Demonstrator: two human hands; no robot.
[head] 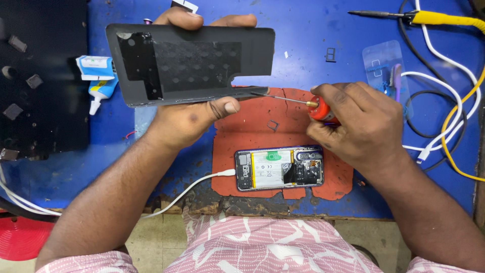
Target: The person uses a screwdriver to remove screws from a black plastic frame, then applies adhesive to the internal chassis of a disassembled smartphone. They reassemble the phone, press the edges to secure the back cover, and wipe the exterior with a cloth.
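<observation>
Two hands work close above the blue worktop (pixel 323 30). The left hand (pixel 189 119) pinches a dark back cover (pixel 192 63), thumb under its lower edge and fingertips curled over the top edge, holding it tilted with the inner face toward the camera. The right hand (pixel 361 124) is closed around the red handle of a thin tool (pixel 290 99), whose metal tip touches the cover's lower edge near the notch.

The tip sits close to the left thumb; a slip along the edge would likely drive it into the thumb or scratch the cover's inner face. The cover is gripped only by its edges, so hard pushing with the tool could flex or crack it, or lever it out of the hand.

Directly below lies an opened phone (pixel 279 168) on a red mat (pixel 232 151), its battery and board bare, with a white cable (pixel 192 189) plugged into its left end. A dropped cover or a falling tool could strike those exposed parts. A small dark tray piece (pixel 273 125) lies loose on the mat and could be knocked off. A glue tube (pixel 98 91) rests left of the cover, and a yellow-handled iron (pixel 424 17) lies at the far right, well apart.
</observation>
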